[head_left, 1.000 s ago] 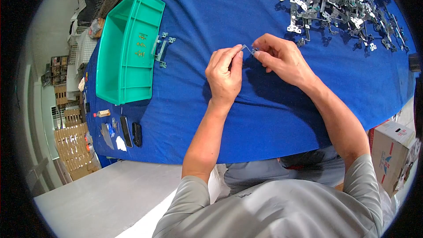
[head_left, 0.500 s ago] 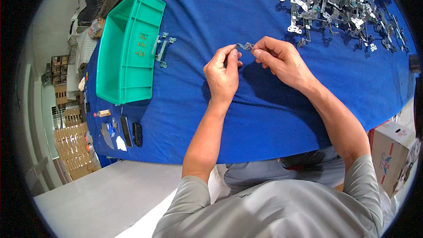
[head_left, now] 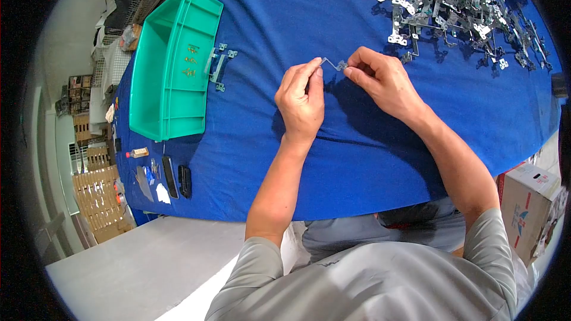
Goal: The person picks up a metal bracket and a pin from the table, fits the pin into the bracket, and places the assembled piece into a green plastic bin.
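Note:
A small bent metal bracket spans the gap between my two hands, above the blue cloth. My left hand pinches its left end between thumb and fingers. At its right end, my right hand grips with thumb and forefinger. The fingertips hide both ends of the bracket. To the upper right lies a large heap of similar metal brackets. A few more brackets rest on the cloth beside the green bin.
A green plastic bin stands at the left on the blue cloth. Near the left front edge lie a small bottle, a dark flat object and a black case. A cardboard box is at the right.
The bracket has turned between my fingers and now shows a thin zigzag profile. My right hand has shifted slightly right; my left hand has barely moved.

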